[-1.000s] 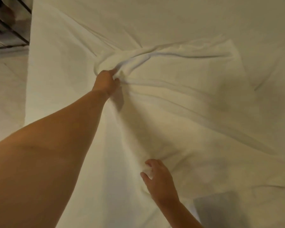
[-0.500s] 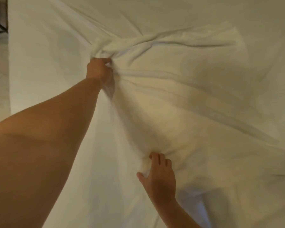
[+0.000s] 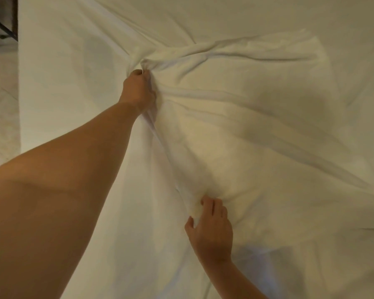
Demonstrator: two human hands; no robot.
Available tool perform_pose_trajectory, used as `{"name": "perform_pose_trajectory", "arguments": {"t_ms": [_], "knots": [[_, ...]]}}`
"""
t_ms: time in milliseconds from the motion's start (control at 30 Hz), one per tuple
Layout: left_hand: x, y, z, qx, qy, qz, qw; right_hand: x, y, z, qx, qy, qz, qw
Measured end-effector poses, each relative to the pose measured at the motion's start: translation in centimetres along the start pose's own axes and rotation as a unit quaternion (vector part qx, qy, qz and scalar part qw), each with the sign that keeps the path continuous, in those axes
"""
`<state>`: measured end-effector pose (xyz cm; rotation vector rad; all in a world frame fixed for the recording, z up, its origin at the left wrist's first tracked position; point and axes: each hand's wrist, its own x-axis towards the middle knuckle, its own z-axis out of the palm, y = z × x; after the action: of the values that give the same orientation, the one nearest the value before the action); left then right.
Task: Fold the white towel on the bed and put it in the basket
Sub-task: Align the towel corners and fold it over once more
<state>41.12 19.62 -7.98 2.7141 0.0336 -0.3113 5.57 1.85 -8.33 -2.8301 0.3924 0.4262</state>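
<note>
The white towel [image 3: 246, 117] lies rumpled across the white bed sheet [image 3: 73, 61], its far edge bunched into a twisted ridge. My left hand [image 3: 138, 89] is stretched out and clenched on the towel's far left corner. My right hand [image 3: 211, 229] pinches the near left corner between thumb and fingers. The towel's left edge runs taut between the two hands. No basket is in view.
The bed's left edge [image 3: 20, 93] drops to a pale tiled floor [image 3: 0, 104]. A dark metal frame [image 3: 2, 24] stands at the top left corner. A grey shadow patch lies on the sheet near the bottom.
My right hand has closed on the near corner and gathered it. The left hand keeps its grip on the far corner, and the edge between them has pulled straighter.
</note>
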Motion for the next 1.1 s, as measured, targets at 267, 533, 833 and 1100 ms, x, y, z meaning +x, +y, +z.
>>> {"name": "perform_pose_trajectory", "arguments": {"t_ms": [267,533,833,1100], "knots": [[-0.6,0.3,-0.1,0.005,-0.022,-0.011,1.0,-0.9,0.3,0.0,-0.004,-0.068,-0.036,0.997],[-1.6,-0.1,0.6,-0.017,-0.008,-0.001,1.0,-0.7,0.1,-0.2,-0.013,-0.105,-0.023,0.994],[-0.6,1.7,-2.5,-0.042,0.026,0.008,0.999,-0.3,-0.7,-2.5,0.158,-0.127,-0.039,0.978],[1.4,1.8,-6.6,-0.016,0.046,0.012,0.999,-0.4,-4.7,-4.9,0.289,-0.165,-0.121,0.935]]}}
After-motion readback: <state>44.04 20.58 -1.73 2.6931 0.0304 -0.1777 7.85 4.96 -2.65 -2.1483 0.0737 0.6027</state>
